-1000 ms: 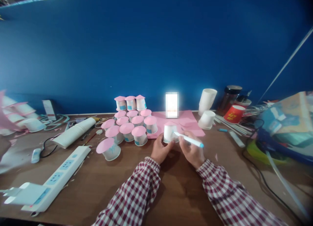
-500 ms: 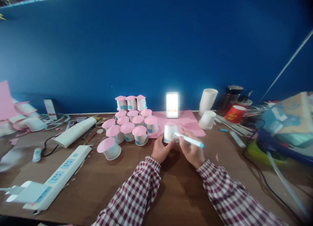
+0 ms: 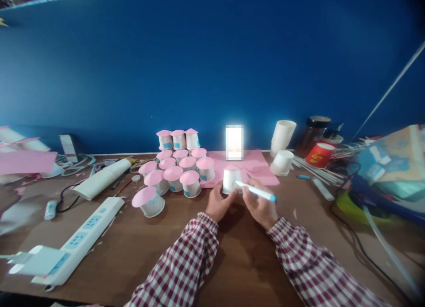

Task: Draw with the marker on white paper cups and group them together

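An upside-down white paper cup [image 3: 229,181] stands on the table in front of me. My left hand [image 3: 219,202] grips it low on its left side, thumb across the front. In my right hand [image 3: 262,206] is a white felt-tip pen with a light blue end [image 3: 260,192]; its tip is at the cup's front right side. Faint blue marks show on the cup. To the left stand several paper cups with pink paper tops [image 3: 173,176] and blue drawing on their sides. A sheet of pink paper [image 3: 262,165] lies behind the cup.
On the left lie a power strip [image 3: 79,240] with a charger and a long stack of paper cups [image 3: 102,178]. More white cups [image 3: 282,162], a red cup [image 3: 319,155] and a blue pen cap [image 3: 303,177] are at right. A blue partition [image 3: 212,68] rises behind.
The pen has shifted slightly left along the cup, with my right hand nearly in place. At the far left, a pink sheet has swung down lower and further into view.
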`<state>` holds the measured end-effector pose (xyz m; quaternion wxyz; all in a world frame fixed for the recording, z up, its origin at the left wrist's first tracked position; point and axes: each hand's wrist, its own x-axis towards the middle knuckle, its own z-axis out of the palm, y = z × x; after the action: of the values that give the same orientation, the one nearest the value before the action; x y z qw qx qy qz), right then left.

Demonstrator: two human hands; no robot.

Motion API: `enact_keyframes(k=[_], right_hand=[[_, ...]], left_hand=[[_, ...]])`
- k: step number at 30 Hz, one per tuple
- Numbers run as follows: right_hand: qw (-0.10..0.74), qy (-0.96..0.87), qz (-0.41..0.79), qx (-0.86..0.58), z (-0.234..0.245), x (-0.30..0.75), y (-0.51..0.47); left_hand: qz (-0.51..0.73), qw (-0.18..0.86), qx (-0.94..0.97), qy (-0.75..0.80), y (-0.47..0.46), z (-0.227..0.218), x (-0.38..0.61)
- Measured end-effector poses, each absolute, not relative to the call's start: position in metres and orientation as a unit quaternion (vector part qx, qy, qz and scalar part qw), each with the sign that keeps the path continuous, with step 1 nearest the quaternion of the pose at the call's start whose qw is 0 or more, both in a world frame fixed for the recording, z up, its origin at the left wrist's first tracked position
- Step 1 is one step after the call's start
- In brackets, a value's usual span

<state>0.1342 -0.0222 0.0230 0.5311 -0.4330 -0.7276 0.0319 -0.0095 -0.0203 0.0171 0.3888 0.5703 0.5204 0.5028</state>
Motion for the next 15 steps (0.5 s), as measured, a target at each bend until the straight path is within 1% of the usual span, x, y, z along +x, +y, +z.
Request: enact_keyframes(k=[15], right_hand=[[0.521,-0.742,0.020,-0.421,0.0232,0.1346,-0.0216]], left_hand=[[0.504,0.395,0.569,0.515,-0.0204,0.0179,-0.0095]])
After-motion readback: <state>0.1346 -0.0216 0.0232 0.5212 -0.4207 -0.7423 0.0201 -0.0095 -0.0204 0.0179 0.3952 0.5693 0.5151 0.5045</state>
